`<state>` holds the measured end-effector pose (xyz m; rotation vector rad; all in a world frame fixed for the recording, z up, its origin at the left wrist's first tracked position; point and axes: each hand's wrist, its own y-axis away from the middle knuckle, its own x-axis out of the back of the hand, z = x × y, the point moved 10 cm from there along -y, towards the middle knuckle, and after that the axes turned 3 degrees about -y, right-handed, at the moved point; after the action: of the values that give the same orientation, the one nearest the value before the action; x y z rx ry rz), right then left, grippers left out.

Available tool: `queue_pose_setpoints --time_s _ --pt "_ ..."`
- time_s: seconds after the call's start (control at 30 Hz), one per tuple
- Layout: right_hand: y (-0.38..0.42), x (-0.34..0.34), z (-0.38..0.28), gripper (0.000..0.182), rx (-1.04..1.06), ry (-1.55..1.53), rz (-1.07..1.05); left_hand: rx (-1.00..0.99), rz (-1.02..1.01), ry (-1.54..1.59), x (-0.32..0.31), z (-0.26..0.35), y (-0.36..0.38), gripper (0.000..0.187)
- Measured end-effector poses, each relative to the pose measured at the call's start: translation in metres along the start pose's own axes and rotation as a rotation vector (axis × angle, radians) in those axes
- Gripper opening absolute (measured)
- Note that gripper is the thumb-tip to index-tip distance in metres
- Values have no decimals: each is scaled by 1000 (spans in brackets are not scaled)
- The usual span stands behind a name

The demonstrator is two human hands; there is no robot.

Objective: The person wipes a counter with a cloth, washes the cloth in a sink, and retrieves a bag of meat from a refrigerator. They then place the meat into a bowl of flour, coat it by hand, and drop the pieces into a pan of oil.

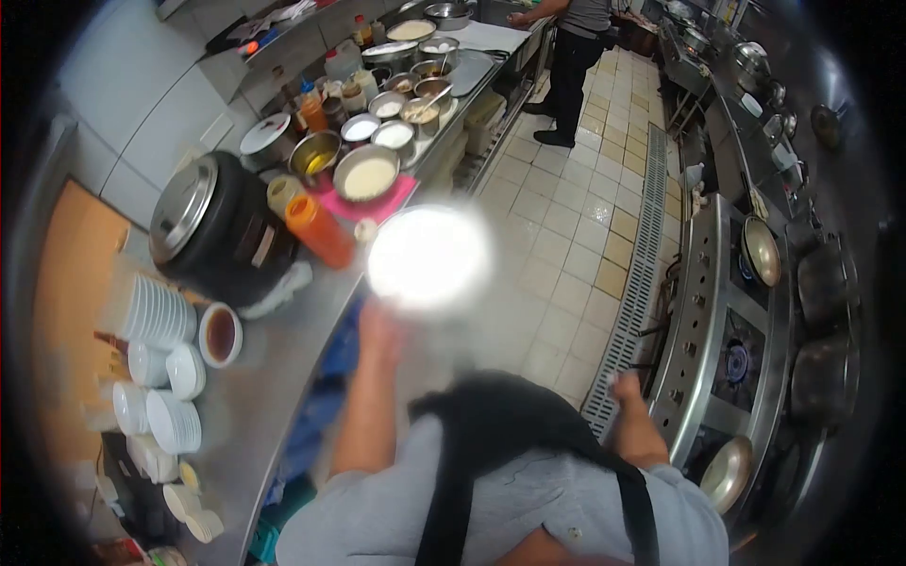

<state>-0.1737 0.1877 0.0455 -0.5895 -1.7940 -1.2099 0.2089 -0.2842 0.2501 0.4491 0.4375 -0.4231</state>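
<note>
Steel runs down both sides of this narrow kitchen, and on the left the long table (274,368) carries stacks of white plates (159,311) and small bowls (175,423) close to its near edge, with a little dish of dark sauce (221,334) just beside them. Behind these stands a big black pot with a metal lid (212,226), then an orange squeeze bottle (319,231) lying tilted against a pink cloth (377,203), and a crowd of metal bowls (366,174) running away toward the far end. The left hand (379,325) is raised over the table's edge under a white plate (429,255), which shows only as a bright blur; it seems to carry the plate from below, but whether the fingers are curled round the rim I cannot tell. A plate borne that way near so many crowded things could clip the bottle or a bowl and tip, or slide off the palm onto the tiled floor (566,255). Further right, a drain grate (642,274) runs along the floor, and a wet or greasy tile beside it could cost a footing. The right hand (625,387) rests, closed or nearly so, at the edge of the stove (731,358), close to a lit blue burner (737,360) and a pan (761,251); a sleeve or wrist drifting nearer could be burned. Another person (576,57) stands far off up the aisle, well apart.
</note>
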Motion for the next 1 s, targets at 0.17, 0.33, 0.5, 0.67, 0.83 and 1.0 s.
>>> queue_pose_setpoints --time_s 0.17,0.33,0.5,0.67,0.83,1.0 --pt "91 -87 111 17 -283 -988 -115 -342 -162 -345 -49 11 -152 40" --pt "25 -66 101 16 -570 -1039 -106 18 -101 76 -179 22 -235 40" --pt "-106 7 86 16 -548 -1112 -54 -62 -70 134 -251 26 -306 43" --pt "-252 113 77 16 -385 -1206 68 -73 25 177 -293 40 -369 40" --pt "-412 240 41 16 -74 -1373 264 -150 76 171 -310 67 -440 40" --pt "-445 315 -53 12 -163 -1150 230 -396 20 -110 -316 89 -529 40"
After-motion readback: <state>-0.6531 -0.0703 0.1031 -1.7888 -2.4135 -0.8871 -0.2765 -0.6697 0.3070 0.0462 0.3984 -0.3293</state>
